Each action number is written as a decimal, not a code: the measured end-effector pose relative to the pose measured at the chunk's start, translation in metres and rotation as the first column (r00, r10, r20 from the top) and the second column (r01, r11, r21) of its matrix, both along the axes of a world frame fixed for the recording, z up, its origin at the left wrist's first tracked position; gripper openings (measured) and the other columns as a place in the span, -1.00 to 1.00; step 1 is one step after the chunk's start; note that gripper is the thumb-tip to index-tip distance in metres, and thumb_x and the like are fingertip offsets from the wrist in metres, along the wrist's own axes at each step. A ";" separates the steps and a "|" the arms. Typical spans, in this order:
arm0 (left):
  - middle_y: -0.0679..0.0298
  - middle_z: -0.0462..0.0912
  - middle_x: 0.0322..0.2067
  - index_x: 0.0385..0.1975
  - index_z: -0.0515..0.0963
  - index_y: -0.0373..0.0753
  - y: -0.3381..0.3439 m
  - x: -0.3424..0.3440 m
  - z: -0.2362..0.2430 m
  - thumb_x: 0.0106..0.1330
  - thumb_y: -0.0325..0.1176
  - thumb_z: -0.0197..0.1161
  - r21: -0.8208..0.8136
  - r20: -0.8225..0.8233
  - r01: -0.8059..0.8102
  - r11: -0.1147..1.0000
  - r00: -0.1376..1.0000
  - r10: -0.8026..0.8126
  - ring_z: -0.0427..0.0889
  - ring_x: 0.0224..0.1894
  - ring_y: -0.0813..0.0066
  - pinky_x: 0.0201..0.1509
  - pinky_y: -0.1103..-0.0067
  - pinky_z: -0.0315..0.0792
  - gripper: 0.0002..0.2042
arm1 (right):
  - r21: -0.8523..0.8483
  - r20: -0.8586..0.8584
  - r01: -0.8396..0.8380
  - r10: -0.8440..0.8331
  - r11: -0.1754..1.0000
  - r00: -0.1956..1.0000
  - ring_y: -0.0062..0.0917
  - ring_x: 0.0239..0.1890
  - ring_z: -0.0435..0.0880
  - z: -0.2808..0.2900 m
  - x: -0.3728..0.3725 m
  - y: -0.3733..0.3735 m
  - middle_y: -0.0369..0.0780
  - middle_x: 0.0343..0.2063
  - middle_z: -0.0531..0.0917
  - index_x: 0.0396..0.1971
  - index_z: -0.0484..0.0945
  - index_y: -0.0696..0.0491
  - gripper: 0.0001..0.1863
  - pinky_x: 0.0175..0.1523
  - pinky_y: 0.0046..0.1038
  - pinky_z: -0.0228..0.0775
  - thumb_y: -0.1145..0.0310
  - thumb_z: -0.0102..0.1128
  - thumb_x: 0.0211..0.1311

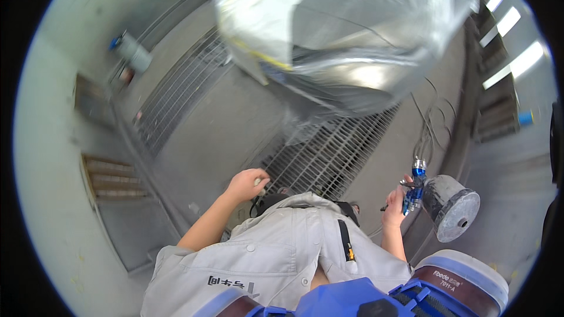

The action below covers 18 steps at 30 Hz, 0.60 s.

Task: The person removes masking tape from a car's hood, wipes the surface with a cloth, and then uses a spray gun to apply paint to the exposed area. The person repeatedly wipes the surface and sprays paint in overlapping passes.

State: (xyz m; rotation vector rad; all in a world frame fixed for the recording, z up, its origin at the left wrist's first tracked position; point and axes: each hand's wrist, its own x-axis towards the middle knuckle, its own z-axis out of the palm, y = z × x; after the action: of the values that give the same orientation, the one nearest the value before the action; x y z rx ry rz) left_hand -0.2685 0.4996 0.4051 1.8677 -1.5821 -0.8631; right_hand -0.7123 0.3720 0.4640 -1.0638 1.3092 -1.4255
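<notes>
In my right hand (395,206) is a blue spray gun (416,186), its fingers wrapped round the handle. A grey, paint-stained cup (451,211) is attached to the gun and tilts toward the right. My left hand (247,184) hangs low in front of my body with its fingers curled. Something small and pale shows at those fingers, too small to name. Ahead of both hands, and apart from them, stands a large object wrapped in clear plastic film (364,76). White masking paper (264,23) with yellow tape covers its left part.
Metal floor grating (335,152) runs beneath the wrapped object, with a second grating (179,91) at the left. A thin hose (432,123) lies looped at the right. A grey canister (134,53) stands by the left wall. A respirator cartridge (461,282) blocks the lower right.
</notes>
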 end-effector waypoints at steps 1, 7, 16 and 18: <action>0.13 0.81 -0.25 -0.23 0.78 -0.15 -0.006 0.021 0.003 0.41 -0.17 0.40 0.058 -0.001 -0.038 0.998 0.999 0.038 0.76 -0.16 0.00 -0.06 0.28 0.61 -0.81 | 0.018 0.019 -0.099 0.099 0.995 0.995 -0.81 -0.61 0.23 0.000 0.040 -0.022 -0.49 -0.64 0.32 0.37 0.42 0.14 -0.54 -0.47 -0.62 0.06 0.47 0.10 0.53; 0.12 0.83 -0.29 -0.20 0.81 -0.10 0.020 0.088 0.052 0.38 -0.14 0.43 0.206 0.020 -0.216 0.955 0.976 0.216 0.77 -0.22 0.02 -0.08 0.28 0.62 -0.80 | 0.120 0.066 -0.596 0.592 0.794 0.803 -0.78 -0.57 0.24 0.043 0.182 -0.078 -0.47 -0.62 0.30 0.35 0.38 0.14 -0.57 -0.39 -0.57 0.15 0.41 0.08 0.58; 0.13 0.83 -0.30 -0.18 0.81 -0.20 0.067 0.072 0.046 0.40 -0.14 0.41 0.006 -0.041 -0.665 0.747 0.746 0.665 0.77 -0.26 0.23 -0.11 0.35 0.60 -0.74 | 0.040 0.024 -0.817 0.816 0.576 0.577 -0.72 -0.49 0.49 0.007 0.168 -0.127 -0.10 0.33 0.61 0.36 0.41 0.11 -0.55 -0.34 -0.60 0.42 0.56 0.01 0.53; 0.18 0.85 -0.27 -0.18 0.80 -0.26 0.116 0.094 0.015 0.44 -0.15 0.38 0.043 -0.122 -0.857 0.513 0.505 0.855 0.77 -0.21 0.35 -0.05 0.40 0.58 -0.72 | 0.076 0.010 -0.864 0.866 0.498 0.500 -0.81 -0.55 0.42 -0.010 0.184 -0.133 -0.14 0.32 0.63 0.31 0.48 0.10 -0.54 -0.47 -0.65 0.26 0.64 0.00 0.45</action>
State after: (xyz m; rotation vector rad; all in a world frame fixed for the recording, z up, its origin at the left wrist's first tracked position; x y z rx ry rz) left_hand -0.1740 0.6152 0.4206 2.1568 -0.3822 -0.4529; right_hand -0.5278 0.2391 0.4540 -1.4103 0.6056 -0.5582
